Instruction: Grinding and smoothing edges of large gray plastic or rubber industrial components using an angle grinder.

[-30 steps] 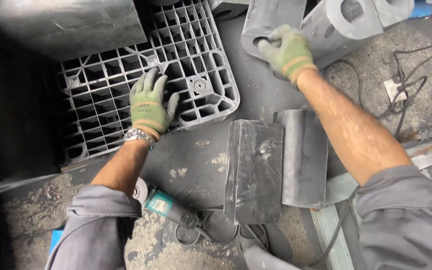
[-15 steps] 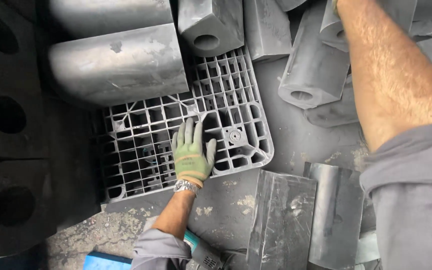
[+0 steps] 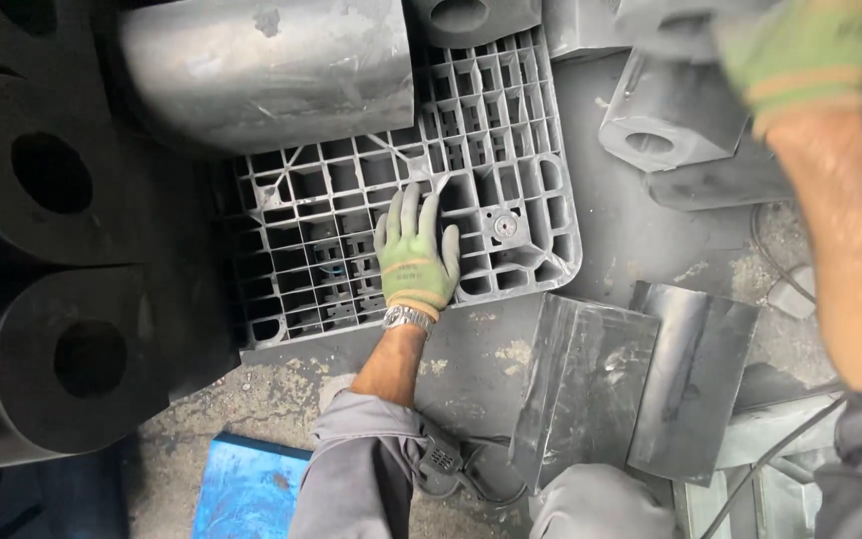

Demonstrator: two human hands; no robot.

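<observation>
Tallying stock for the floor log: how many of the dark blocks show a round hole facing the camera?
4 clearly: two stacked at the left edge, one at top centre, one upper right. A possible fifth shows beside the right hand; others may be hidden.

Left hand (image 3: pixel 414 262), green-gloved, pressed flat with fingers (image 3: pixel 409 212) spread and pointing up, watch at wrist, grey sleeve; right hand (image 3: pixel 800 50), gloved, blurred, raised top right, forearm bare, fingers' grip unclear.
</observation>
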